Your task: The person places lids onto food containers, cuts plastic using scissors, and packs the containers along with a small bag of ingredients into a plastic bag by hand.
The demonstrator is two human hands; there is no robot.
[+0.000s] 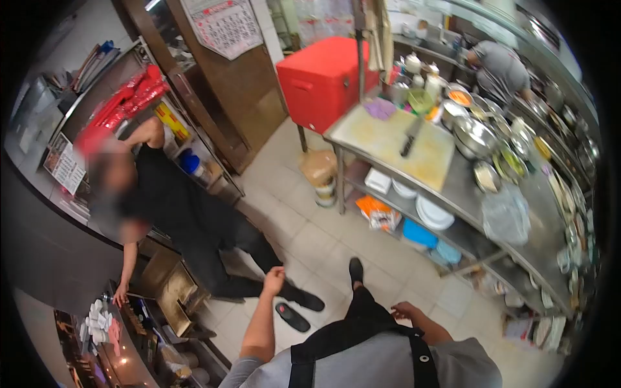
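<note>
My left hand (273, 281) is held out in front of me over the floor, its fingers curled closed with no object showing in them. On the right, my right hand (404, 312) hangs near my hip, fingers loosely bent and apart, holding nothing visible. Neither hand touches any surface. I wear a black apron (343, 330) over a grey shirt, and one black shoe (356, 268) shows ahead on the tiles. Nearest to my left hand are the dark-clad legs of another person (187, 213), who leans toward a counter.
A steel worktable (466, 200) at right bears a cutting board (362, 139), a knife (409, 139), a metal bowl (475, 136) and a plastic bag (506, 216). Beyond stand a red cooler (320, 81) and a covered bucket (321, 181). A second person (501, 71) bends at the far counter.
</note>
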